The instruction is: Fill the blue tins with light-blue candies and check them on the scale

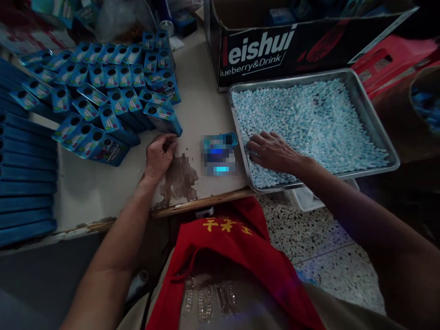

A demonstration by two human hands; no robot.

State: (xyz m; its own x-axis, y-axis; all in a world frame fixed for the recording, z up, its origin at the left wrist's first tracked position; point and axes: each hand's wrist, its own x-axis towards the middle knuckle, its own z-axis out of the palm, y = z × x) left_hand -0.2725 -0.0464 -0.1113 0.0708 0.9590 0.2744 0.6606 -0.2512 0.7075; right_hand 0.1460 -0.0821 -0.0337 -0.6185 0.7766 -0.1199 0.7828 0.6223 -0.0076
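My left hand (160, 155) rests on the table with its fingers curled together, close to the bottom corner of a small blue candy box (161, 118) at the edge of the group. Whatever lies inside those fingers is hidden. In the metal tray (347, 173), my right hand (275, 152) is palm down near the left rim, with fingers and thumb bent around some of the pale blue and white candies (309, 121). Between the hands lies a blue-edged object (220, 153), mostly blurred out.
Many blue boxes with round dark holes on top (110, 75) stand at the left. Long blue boxes (27, 183) are stacked at the far left. Behind the tray is a black carton (257, 55); a red plastic item (388, 64) lies right of it. The table edge (202, 201) is worn.
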